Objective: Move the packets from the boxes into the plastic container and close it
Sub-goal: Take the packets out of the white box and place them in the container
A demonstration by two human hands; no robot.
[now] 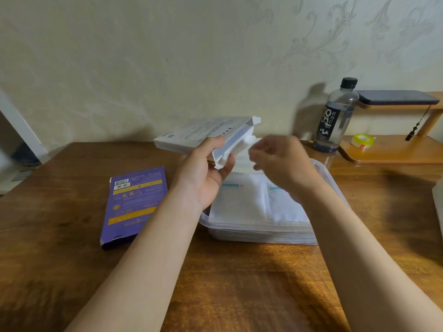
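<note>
My left hand (206, 168) grips a flat white box (203, 135) near its open end and holds it in the air above the table, flaps spread toward the right. My right hand (275, 156) is blurred, right beside that open end, fingers curled at a white packet edge (242, 161) that sticks out of the box; whether they pinch it I cannot tell. Below both hands stands the clear plastic container (263, 232), with white packets (242, 202) lying flat inside. A purple box (133, 202) lies flat on the table to the left.
A soda bottle (335, 116) stands at the back right beside a small wooden shelf (393, 149), which carries a tape roll (362, 140) and, on top, a dark phone (398, 97). The wooden table (239, 283) stretches in front of the container. A pale object's edge (438, 200) shows far right.
</note>
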